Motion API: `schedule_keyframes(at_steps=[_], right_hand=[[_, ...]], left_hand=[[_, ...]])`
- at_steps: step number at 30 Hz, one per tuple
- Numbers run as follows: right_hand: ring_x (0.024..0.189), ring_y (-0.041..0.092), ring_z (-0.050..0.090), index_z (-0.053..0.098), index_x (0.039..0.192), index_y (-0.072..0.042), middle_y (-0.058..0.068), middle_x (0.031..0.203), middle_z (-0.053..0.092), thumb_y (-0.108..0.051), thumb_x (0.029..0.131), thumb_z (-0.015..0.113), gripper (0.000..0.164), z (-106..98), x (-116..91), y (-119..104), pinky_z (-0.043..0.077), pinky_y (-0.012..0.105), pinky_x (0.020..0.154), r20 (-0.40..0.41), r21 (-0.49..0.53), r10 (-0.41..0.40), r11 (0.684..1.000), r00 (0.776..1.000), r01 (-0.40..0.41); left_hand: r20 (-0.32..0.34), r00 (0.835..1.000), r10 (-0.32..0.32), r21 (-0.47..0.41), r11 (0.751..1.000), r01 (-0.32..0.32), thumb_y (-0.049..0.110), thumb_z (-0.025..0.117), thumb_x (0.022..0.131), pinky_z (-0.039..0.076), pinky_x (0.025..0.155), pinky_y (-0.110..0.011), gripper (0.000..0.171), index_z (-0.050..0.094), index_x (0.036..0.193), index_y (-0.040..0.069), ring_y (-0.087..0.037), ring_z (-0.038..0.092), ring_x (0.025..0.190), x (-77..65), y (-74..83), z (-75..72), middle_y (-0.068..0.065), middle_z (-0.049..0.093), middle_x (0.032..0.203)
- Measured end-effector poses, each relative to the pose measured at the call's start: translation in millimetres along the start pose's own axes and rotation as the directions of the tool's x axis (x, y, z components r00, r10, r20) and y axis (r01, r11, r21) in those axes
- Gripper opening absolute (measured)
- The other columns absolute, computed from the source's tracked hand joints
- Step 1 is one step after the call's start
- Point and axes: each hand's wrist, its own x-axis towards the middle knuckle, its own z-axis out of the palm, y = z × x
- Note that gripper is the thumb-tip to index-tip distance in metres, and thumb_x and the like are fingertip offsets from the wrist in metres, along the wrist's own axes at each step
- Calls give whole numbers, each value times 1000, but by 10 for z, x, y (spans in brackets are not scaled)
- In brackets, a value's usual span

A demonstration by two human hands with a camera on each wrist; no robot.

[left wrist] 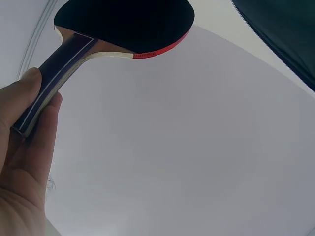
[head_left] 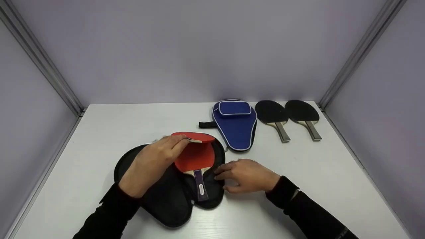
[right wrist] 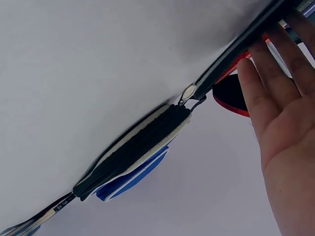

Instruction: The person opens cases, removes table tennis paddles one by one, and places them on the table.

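My left hand (head_left: 156,162) pinches a table tennis paddle (head_left: 193,136) by its handle, held tilted above an open black paddle case (head_left: 166,202). In the left wrist view, thumb and fingers grip the dark, white-striped handle (left wrist: 59,81), below the black rubber face. A second paddle (head_left: 196,159) lies red side up in the right half of the case, its dark handle toward me. At the right edge of that half, my right hand (head_left: 247,175) touches the rim with its fingers extended. The right wrist view shows its open palm (right wrist: 290,132).
A blue paddle case (head_left: 235,129) with white piping and a black strap (head_left: 208,124) lies behind the right hand. Two black paddles (head_left: 271,113) (head_left: 302,111) lie beside it at the back right of the white table (head_left: 99,122). Grey panels stand around the table.
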Motion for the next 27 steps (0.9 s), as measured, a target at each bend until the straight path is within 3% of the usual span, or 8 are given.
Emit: schedule_keyframes(at_steps=[8, 19, 27], right_hand=[[137, 16, 81, 88, 141, -23, -4, 152, 82, -36, 107, 79, 37, 23, -10, 19, 71, 41, 105, 19, 27, 32, 999, 999, -32], [140, 16, 80, 87, 142, -22, -3, 152, 82, -33, 106, 78, 39, 24, 0, 30, 72, 42, 105, 22, 46, 31, 998, 999, -32], [139, 15, 80, 87, 142, -23, -4, 151, 82, -30, 105, 79, 38, 30, -3, 34, 72, 40, 105, 17, 38, 29, 999, 999, -29]], left_hand=[[-45, 994, -104, -57, 993, 101, 0, 89, 101, 75, 94, -44, 34, 80, 133, 2, -32, 87, 114, -41, -195, -18, -14, 87, 128], [-94, 975, -201, -124, 974, 189, -4, 85, 100, 75, 89, -51, 26, 81, 126, 2, -36, 88, 108, -129, -593, -9, -18, 89, 119], [-83, 941, -328, -176, 934, 310, 1, 85, 102, 74, 79, -60, 19, 79, 118, 6, -45, 88, 98, -242, -910, -10, -22, 89, 113]])
